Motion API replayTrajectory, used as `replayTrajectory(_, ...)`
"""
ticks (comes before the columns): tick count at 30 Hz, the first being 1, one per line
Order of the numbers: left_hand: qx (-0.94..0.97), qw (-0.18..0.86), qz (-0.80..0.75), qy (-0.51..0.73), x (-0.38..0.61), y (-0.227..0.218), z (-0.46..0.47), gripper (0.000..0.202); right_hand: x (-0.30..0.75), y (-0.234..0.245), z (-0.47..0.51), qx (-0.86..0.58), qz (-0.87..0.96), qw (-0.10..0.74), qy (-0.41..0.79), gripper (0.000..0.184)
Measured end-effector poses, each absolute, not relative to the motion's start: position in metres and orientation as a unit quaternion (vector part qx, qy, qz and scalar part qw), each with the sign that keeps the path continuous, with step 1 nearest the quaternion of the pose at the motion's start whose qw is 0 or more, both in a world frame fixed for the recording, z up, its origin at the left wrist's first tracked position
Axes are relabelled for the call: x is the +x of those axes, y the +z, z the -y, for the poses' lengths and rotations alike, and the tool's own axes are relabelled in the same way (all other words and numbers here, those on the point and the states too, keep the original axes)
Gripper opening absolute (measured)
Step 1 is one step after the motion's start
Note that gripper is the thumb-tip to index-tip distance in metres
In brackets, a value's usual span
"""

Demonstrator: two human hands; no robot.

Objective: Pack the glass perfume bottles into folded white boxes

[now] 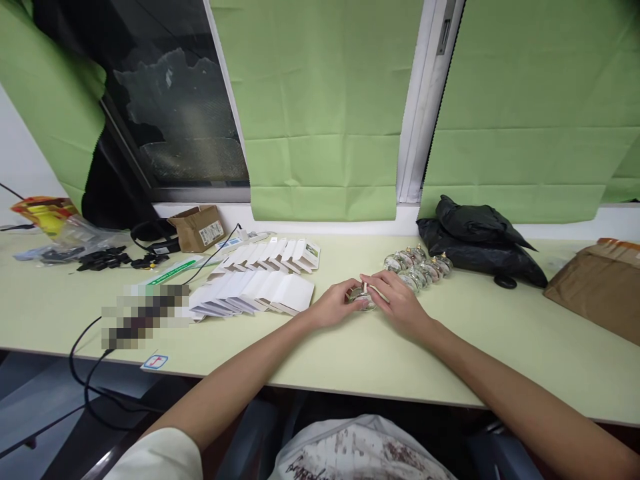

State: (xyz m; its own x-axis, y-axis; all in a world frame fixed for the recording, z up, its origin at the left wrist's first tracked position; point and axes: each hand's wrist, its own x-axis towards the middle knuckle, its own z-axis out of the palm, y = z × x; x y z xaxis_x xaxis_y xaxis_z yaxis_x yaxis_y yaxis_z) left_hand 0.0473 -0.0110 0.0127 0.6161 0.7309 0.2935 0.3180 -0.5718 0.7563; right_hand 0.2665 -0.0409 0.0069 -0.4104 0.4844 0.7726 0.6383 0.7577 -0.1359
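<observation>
A clear, round, shiny item is between the person's hands on the desk, right of rows of white boxes. The left hand has its grip closed on the item; the right hand fingers its top, and whether that grip is closed cannot be told. Similar gold-tipped round items cluster farther right. The desk is smooth, pale yellow-green; at the far side green curtains hang by a dark window.

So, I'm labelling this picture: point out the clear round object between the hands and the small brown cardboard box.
Clear round object (361, 295): head view, exposed middle.
Small brown cardboard box (195, 233): head view, front side.
</observation>
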Motion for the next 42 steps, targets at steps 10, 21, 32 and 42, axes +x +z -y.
replayTrajectory(10,0.834,0.335,-0.319,0.3,0.0468,0.0121,0.0103,0.043,0.2673,0.0098,0.0431,-0.336,0.84,0.42,-0.076,0.045)
replayTrajectory(21,0.833,0.34,-0.318,0.301,0.0469,0.0129,0.0101,0.046,0.2681,0.009,0.0449,-0.351,0.843,0.403,-0.057,0.045)
replayTrajectory(32,0.832,0.338,-0.319,0.303,0.047,0.013,0.0112,0.046,0.267,0.0106,0.0462,-0.356,0.843,0.401,-0.052,0.043)
replayTrajectory(42,0.829,0.333,-0.33,0.303,0.0478,0.0151,0.0129,0.047,0.2676,0.0104,0.0467,-0.359,0.842,0.401,-0.046,0.041)
